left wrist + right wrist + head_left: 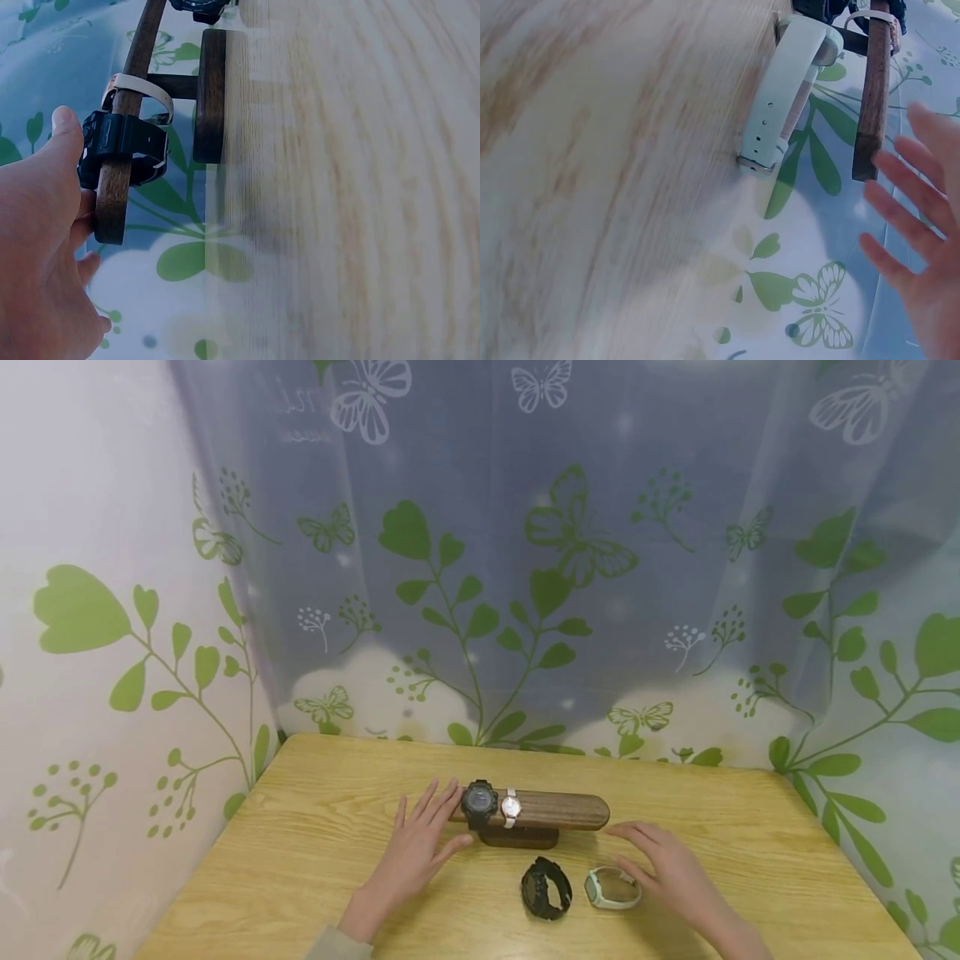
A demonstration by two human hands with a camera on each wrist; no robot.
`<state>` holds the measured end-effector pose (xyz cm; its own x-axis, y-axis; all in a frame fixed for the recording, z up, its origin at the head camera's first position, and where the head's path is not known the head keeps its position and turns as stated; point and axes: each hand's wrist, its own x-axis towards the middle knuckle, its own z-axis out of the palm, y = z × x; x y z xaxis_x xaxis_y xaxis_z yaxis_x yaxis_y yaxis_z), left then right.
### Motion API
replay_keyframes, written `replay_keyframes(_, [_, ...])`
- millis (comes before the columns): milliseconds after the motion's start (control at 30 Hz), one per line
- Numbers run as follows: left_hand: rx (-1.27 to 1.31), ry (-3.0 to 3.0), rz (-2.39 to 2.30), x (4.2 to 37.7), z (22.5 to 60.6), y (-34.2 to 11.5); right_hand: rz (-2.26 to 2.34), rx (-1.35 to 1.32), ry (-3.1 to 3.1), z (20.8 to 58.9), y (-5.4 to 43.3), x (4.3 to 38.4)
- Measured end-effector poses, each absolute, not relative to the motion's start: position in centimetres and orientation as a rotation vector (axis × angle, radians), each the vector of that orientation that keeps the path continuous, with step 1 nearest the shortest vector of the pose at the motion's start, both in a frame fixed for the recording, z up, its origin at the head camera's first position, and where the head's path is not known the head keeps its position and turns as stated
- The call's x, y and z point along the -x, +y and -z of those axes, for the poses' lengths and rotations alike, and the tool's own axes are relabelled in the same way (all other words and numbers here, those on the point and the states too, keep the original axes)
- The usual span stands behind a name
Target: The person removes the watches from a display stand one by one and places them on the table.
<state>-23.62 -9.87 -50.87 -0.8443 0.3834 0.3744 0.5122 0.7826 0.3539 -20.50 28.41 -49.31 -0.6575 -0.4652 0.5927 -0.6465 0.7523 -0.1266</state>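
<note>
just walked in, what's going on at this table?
A person has both hands at a wooden watch stand: the left hand at its left end, the right hand near its right end, neither gripping a watch. The bar holds a black digital watch and, beside it, a small white-strapped watch. A second black watch and a mint-green watch lie on the table in front.
</note>
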Motion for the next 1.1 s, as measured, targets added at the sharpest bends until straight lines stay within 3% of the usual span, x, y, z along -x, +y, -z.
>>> replay_keyframes(567, [0.691, -2.713, 0.648, 23.5, 50.7, -10.0, -0.228, -0.881, -2.504, 50.2, 27.9, 22.8])
replay_keyframes(1100, [0.701, -2.651, 0.7, 24.6, 50.4, -9.9, -0.171, -0.893, -2.564, 50.4, 27.3, 22.7])
